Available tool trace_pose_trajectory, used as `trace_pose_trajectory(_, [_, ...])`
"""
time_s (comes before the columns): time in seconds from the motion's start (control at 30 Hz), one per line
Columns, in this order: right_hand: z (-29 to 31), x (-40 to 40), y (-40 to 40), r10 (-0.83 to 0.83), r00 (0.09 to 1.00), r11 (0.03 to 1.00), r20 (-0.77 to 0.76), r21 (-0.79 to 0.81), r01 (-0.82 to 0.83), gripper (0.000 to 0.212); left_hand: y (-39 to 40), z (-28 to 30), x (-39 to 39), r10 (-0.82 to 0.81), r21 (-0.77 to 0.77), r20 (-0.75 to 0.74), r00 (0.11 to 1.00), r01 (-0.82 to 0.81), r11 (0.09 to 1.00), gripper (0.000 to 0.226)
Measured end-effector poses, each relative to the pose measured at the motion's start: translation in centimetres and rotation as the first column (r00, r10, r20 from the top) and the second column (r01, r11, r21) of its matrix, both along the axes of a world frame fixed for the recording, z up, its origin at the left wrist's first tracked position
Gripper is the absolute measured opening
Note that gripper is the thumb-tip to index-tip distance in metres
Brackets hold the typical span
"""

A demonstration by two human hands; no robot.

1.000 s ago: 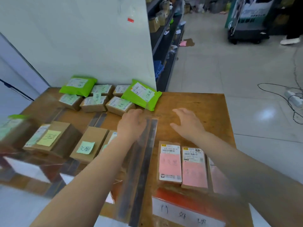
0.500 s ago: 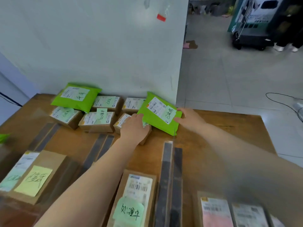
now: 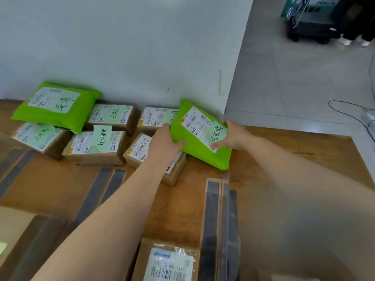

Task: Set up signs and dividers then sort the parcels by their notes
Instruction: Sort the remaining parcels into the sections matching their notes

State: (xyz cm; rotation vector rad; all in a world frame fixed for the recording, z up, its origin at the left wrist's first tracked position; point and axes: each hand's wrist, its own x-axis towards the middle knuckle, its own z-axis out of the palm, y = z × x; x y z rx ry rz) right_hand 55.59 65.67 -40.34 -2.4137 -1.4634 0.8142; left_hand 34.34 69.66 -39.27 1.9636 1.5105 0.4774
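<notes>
Head view
Left hand (image 3: 165, 141): grips the left edge of the green mailer bag (image 3: 199, 148), thumb on top, fingers curled under it.
Right hand (image 3: 236, 136): holds the bag's right side, thumb pressed on the pale green note (image 3: 216, 135), the other fingers behind the bag's edge.
Green mailer bag: tilted, its far end up near the white wall (image 3: 132, 47), its near end low over the wooden table (image 3: 284, 159); it overlaps a brown box (image 3: 140, 151) lying under the left wrist. What is inside cannot be told; it is sealed.
Unsorted pile: against the wall, a second green bag (image 3: 56, 106) rests on top of brown boxes; a box with a loose green note (image 3: 96, 146) lies in front, two more boxes (image 3: 111, 117) (image 3: 155, 118) behind. All are closed, each with a shipping label and a handwritten note.
Dividers: dark strips (image 3: 218, 230) lie flat on the table, running toward the camera; another pair (image 3: 101, 189) lies to the left.
Near edge: a closed brown box (image 3: 168, 260) with a barcode label, just left of the right-hand divider.
</notes>
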Motion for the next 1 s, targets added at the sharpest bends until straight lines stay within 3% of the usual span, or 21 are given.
trace_pose_trajectory(0.07, [0.0,0.2,0.0,-0.007,0.999,1.0,-0.038,0.0,0.007,0.106,-0.1,0.1,0.1,0.03,-0.002,0.13,0.991,-0.03,1.0,0.054])
trace_pose_trajectory(0.17, [0.2,-0.1,-0.9,0.003,0.99,0.998,-0.142,0.07,0.008,0.082,-0.9,1.1,0.2,0.066,0.03,0.3,0.952,-0.078,0.997,0.055])
trace_pose_trajectory(0.3, [2.7,-1.4,-2.6,0.015,0.96,0.943,-0.28,0.322,0.079,0.059,-2.4,5.2,0.5,0.128,0.051,0.544,0.829,-0.185,0.981,0.061])
trace_pose_trajectory(0.43, [8.5,-3.7,-5.2,0.106,0.905,0.82,-0.411,0.551,0.154,0.039,-5.0,11.3,-0.7,0.193,0.035,0.712,0.674,-0.31,0.95,0.062])
trace_pose_trajectory(0.5, [11.8,-5.3,-7.2,0.162,0.87,0.779,-0.466,0.601,0.177,0.029,-8.0,14.0,-1.8,0.21,0.037,0.745,0.633,-0.354,0.934,0.051])
trace_pose_trajectory(0.6, [15.7,-8.5,-11.3,0.219,0.787,0.77,-0.577,0.597,0.223,0.016,-14.5,16.4,-4.0,0.227,0.038,0.723,0.653,-0.364,0.93,0.042])
trace_pose_trajectory(0.7, [17.7,-12.2,-16.9,0.264,0.629,0.789,-0.731,0.539,0.295,0.012,-22.2,17.2,-7.1,0.3,-0.025,0.688,0.661,-0.392,0.92,0.047])
trace_pose_trajectory(0.8, [18.1,-16.3,-22.4,0.31,0.532,0.824,-0.788,0.502,0.264,0.011,-29.2,17.3,-10.6,0.382,-0.127,0.731,0.566,-0.437,0.891,0.043])
trace_pose_trajectory(1.0, [17.5,-24.9,-30.6,0.34,0.498,0.892,-0.798,0.441,0.099,0.006,-39.6,16.9,-17.9,0.571,-0.172,0.728,0.378,-0.706,0.687,0.055])
